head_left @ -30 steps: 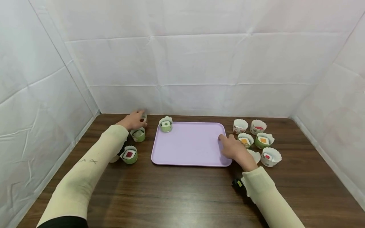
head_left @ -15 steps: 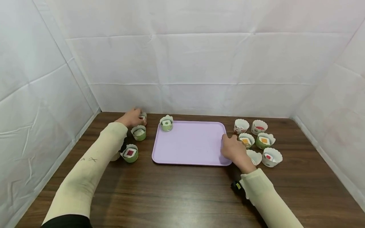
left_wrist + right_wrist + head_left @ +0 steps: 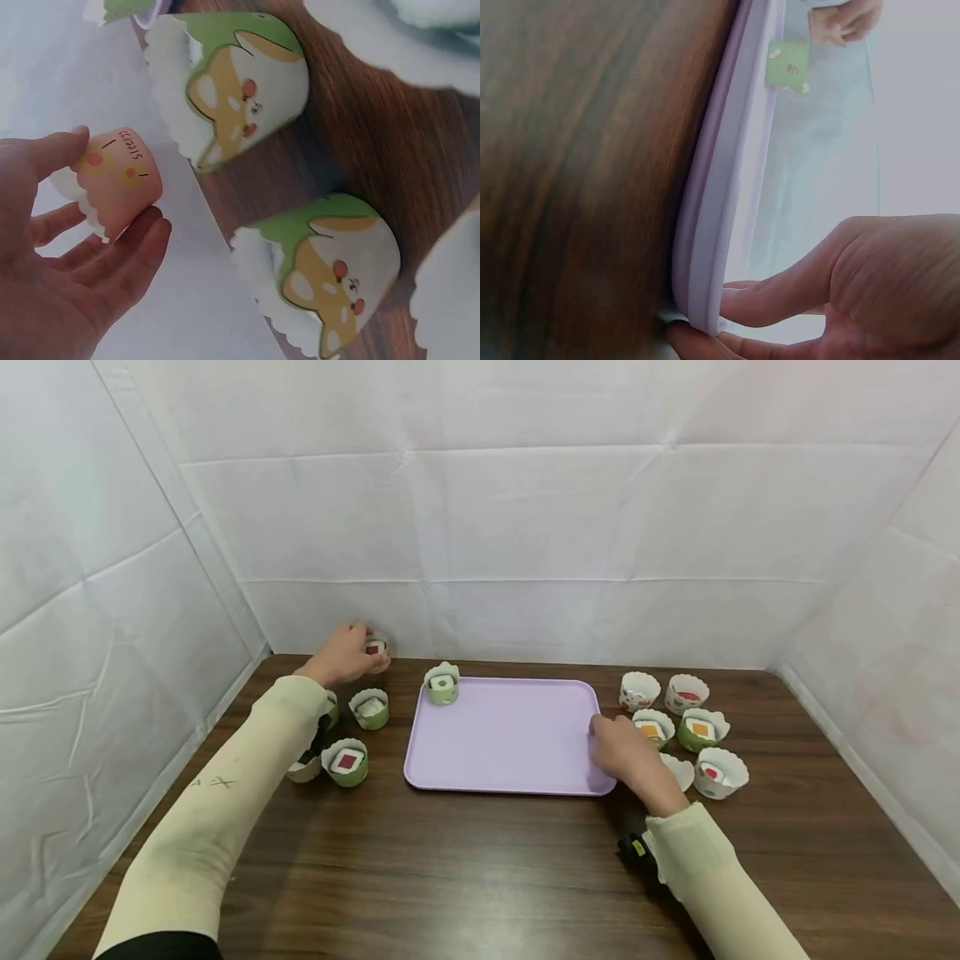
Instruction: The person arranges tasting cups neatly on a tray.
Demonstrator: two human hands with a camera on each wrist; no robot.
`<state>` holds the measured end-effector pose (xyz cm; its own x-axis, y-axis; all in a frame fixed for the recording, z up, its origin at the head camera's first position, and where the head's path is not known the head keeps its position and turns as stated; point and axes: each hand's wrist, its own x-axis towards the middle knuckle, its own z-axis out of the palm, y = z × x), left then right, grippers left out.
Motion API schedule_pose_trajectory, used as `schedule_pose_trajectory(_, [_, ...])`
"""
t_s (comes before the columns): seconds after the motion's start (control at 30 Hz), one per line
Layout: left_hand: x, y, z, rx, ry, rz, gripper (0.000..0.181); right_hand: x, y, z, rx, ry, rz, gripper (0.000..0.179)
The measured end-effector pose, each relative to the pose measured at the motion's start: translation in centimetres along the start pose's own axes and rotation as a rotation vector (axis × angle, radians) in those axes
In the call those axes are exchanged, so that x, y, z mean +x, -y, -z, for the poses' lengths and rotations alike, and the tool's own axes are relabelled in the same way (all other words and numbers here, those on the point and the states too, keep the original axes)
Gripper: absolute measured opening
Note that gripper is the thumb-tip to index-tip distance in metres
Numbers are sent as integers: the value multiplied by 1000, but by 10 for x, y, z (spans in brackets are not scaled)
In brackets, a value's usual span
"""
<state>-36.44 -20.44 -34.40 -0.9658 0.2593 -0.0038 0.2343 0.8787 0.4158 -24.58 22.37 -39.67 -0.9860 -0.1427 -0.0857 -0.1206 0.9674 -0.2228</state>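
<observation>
White sheeting (image 3: 510, 518) behind a wood table (image 3: 465, 877). Pink cup (image 3: 126, 176) is up off the table's far edge, left of the lilac tray (image 3: 517, 735), pinched in the left hand (image 3: 340, 656). Right hand (image 3: 630, 756) pinches that tray's right rim. Green cup (image 3: 443, 693) in its far-left corner; cup cluster (image 3: 699, 737) right.

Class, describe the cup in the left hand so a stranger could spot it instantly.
Find the wooden table, then the left hand near its far edge. It grips the cup, whose pink side sets it apart from the green cups nearby.
</observation>
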Motion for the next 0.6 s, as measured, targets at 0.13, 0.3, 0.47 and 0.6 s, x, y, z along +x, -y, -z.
schedule_pose_trajectory(0.13, [-2, -12, 0, -6, -49, -37, 67, -3, 3, 2, -31, 21, 0, 24])
schedule_pose_trajectory(0.3, [-1, -29, -4, 7, -87, -98, 66, -5, 4, 1, -40, 46, 4, 24])
schedule_pose_trajectory(0.47, [6, -49, -12, 13, -82, -140, 66, -6, 4, 1, -36, 58, 9, 20])
schedule_pose_trajectory(0.6, [12, -65, -17, 11, -65, -156, 67, -4, 3, 1, -35, 51, 15, 18])
